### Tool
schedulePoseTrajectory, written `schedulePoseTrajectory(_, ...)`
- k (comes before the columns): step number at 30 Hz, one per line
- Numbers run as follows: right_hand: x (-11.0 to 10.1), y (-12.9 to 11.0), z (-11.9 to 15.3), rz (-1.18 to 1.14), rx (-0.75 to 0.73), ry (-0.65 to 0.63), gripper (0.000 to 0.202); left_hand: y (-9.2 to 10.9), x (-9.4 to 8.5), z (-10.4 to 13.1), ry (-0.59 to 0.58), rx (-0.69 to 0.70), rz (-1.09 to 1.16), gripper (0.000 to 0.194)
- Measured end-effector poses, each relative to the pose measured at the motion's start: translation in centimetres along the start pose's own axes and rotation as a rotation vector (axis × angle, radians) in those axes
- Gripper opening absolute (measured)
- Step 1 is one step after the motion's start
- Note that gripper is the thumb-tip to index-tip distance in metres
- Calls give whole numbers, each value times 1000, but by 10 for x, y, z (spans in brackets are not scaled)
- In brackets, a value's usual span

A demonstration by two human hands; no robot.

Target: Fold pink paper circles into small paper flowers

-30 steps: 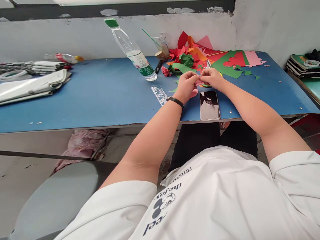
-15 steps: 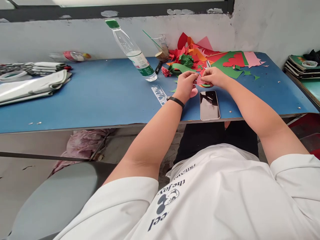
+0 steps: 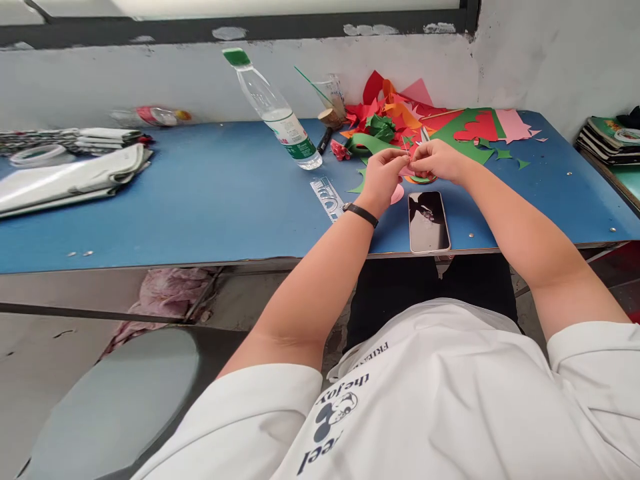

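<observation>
My left hand (image 3: 384, 175), with a black band at the wrist, and my right hand (image 3: 436, 160) meet fingertip to fingertip over the blue table. Both are closed in a pinch around something small that the fingers mostly hide. A pink round paper piece (image 3: 397, 194) shows beneath my left hand. Under my right hand lie green and orange paper rounds (image 3: 421, 180). Scissor blades (image 3: 425, 134) stick out just behind my right hand. A phone (image 3: 429, 222) lies flat in front of the hands, near the table edge.
A tilted-looking water bottle (image 3: 290, 137), a clear stencil ruler (image 3: 327, 198) and a black marker (image 3: 325, 141) are left of my hands. Coloured paper scraps (image 3: 385, 110) pile up behind them. Folded white sheets (image 3: 70, 180) lie far left; a grey stool (image 3: 120, 400) stands below.
The view has shifted slightly, so the scene sits lower and to the right. My fingertips have come closer together, and less pink paper shows between them.
</observation>
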State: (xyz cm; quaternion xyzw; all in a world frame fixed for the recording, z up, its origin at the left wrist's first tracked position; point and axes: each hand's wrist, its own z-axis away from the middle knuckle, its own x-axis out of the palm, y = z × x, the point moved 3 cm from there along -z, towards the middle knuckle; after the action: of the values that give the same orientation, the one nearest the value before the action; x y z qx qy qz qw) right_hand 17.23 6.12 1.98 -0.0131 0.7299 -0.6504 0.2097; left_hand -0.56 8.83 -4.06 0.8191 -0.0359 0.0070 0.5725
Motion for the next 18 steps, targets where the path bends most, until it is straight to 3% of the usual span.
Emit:
schedulePoseTrajectory(5, -1, -2, 3, -3, 5, -34, 46, 5, 2, 7, 29, -133, 94, 9)
schedulePoseTrajectory(11, 1, -2, 0, 19, 15, -41, 46, 16, 0, 17, 6, -171, 123, 14)
schedulePoseTrajectory(18, 0, 3, -5, 34, 8, -40, 45, 13, 0, 15, -12, -240, 229, 15)
